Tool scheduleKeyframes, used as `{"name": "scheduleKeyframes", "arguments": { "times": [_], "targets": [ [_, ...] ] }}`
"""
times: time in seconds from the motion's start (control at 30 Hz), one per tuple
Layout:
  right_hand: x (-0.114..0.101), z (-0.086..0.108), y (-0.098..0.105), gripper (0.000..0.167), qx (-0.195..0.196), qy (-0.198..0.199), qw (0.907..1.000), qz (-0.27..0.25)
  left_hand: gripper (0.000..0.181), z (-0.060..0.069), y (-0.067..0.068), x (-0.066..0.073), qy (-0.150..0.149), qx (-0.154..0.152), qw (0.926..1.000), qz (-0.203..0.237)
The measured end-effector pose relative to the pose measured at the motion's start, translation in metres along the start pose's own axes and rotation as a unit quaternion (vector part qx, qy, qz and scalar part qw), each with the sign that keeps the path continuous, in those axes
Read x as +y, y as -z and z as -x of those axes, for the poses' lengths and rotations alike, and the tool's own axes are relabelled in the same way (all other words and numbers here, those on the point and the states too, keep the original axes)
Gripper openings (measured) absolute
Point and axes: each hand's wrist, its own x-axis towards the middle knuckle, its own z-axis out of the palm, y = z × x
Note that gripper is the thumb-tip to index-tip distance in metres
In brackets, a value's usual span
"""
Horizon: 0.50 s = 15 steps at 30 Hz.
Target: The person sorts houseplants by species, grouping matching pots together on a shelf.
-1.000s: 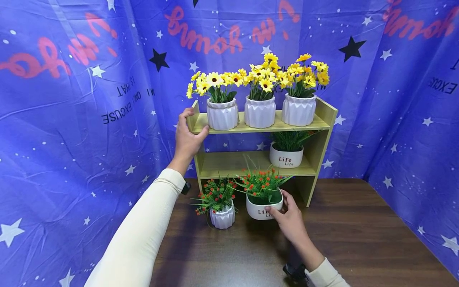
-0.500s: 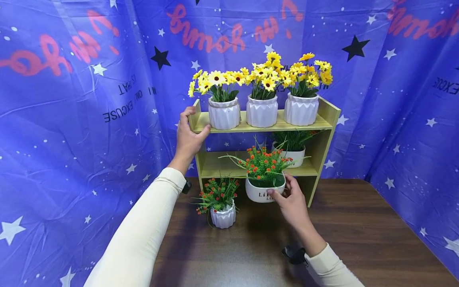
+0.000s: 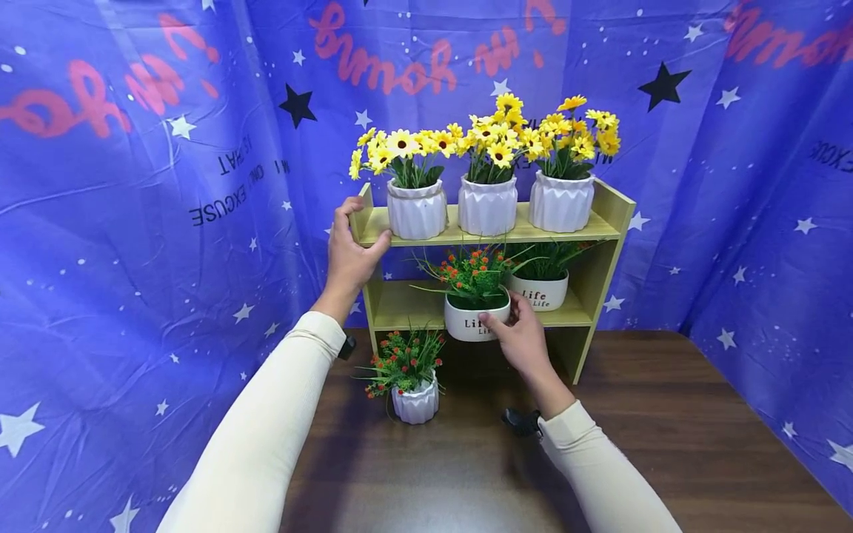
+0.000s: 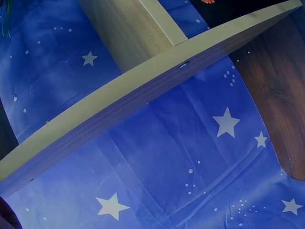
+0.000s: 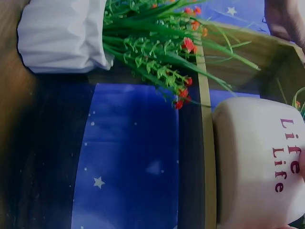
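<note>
My right hand (image 3: 523, 337) pinches the rim and front of a white oval pot of orange-red flowers (image 3: 474, 314), marked "Life", with the thumb on its front. It is upright before the front edge of the middle board; whether it touches the board I cannot tell. In the right wrist view, the pot (image 5: 257, 162) lies beside the board's edge. My left hand (image 3: 351, 255) grips the upper left corner of the wooden shelf (image 3: 406, 302), its thumb on the top board's front. Another white "Life" pot (image 3: 543, 291) with green foliage stands right on the middle board, partly covered.
Three ribbed white pots with yellow flowers (image 3: 487, 206) stand along the top board. A ribbed white pot of red flowers (image 3: 416, 403) sits on the brown table (image 3: 426, 474), before the shelf's lower left. A blue starry curtain (image 3: 133, 296) surrounds the table.
My right hand has raised the held flower pot from below the middle board to its front edge, then shifted it slightly left. The left hand has kept its grip on the shelf.
</note>
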Motion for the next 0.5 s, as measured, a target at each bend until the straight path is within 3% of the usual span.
{"name": "scheduleKeyframes", "arguments": {
  "times": [0.3,0.5],
  "targets": [
    [-0.003,-0.011,-0.007,0.065,0.035,0.042,0.9910,0.122,0.055,0.000,0.002,0.002,-0.002,0.001,1.0000,-0.006],
    [-0.003,-0.019,-0.007,0.061,0.025,0.044,0.9873,0.151,0.054,0.000,0.001,0.001,-0.002,0.003,1.0000,-0.004]
  ]
}}
